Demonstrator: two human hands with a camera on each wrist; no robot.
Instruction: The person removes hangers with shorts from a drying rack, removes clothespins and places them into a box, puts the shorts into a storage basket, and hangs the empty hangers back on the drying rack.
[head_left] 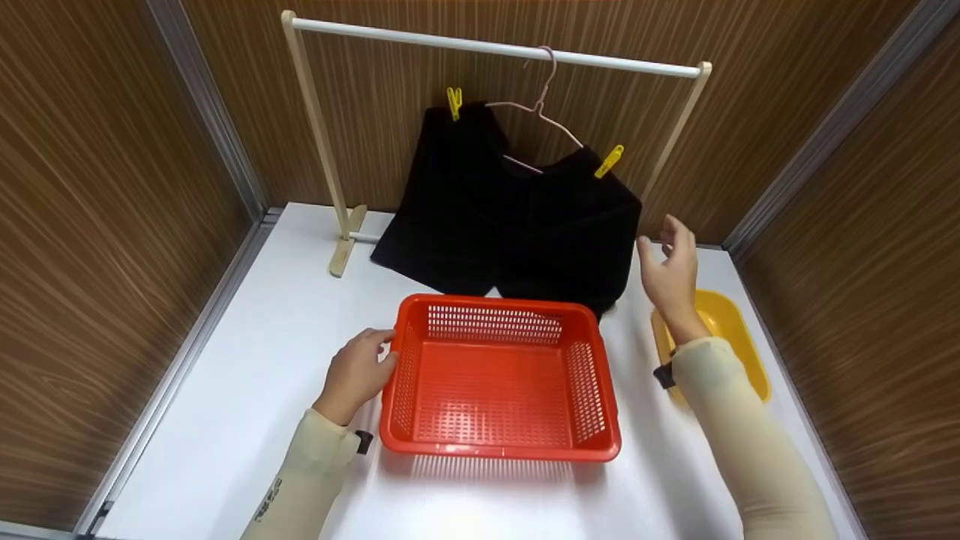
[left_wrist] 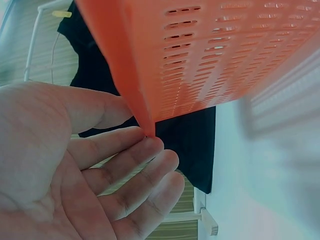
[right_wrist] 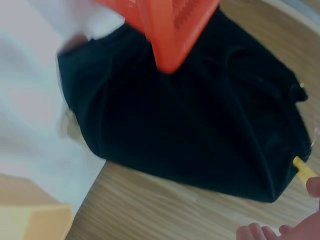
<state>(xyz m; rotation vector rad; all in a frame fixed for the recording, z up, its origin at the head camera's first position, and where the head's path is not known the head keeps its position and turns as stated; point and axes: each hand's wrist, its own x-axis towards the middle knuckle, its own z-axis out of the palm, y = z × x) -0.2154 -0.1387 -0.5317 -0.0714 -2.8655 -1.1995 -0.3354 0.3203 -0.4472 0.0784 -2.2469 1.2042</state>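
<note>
My left hand (head_left: 358,371) pinches the left rim of an empty red plastic basket (head_left: 502,451) with slotted sides. In the left wrist view the thumb and fingertips meet at the rim (left_wrist: 137,85). Behind the basket, black shorts (head_left: 517,232) hang from a pink wire hanger (head_left: 540,107), with one yellow clothespin (head_left: 454,103) at the left of the waist and another yellow clothespin (head_left: 609,161) at the right. Loosely bent and holding nothing, my right hand (head_left: 670,274) is raised beside the shorts' right edge.
The hanger hooks over the white bar (head_left: 420,37) of a wooden-sided rack (head_left: 319,135) at the back. A yellow tray (head_left: 731,330) sits on the right of the white table (head_left: 247,330), partly behind my right forearm. Wood-grain panels (head_left: 97,225) enclose the sides and back.
</note>
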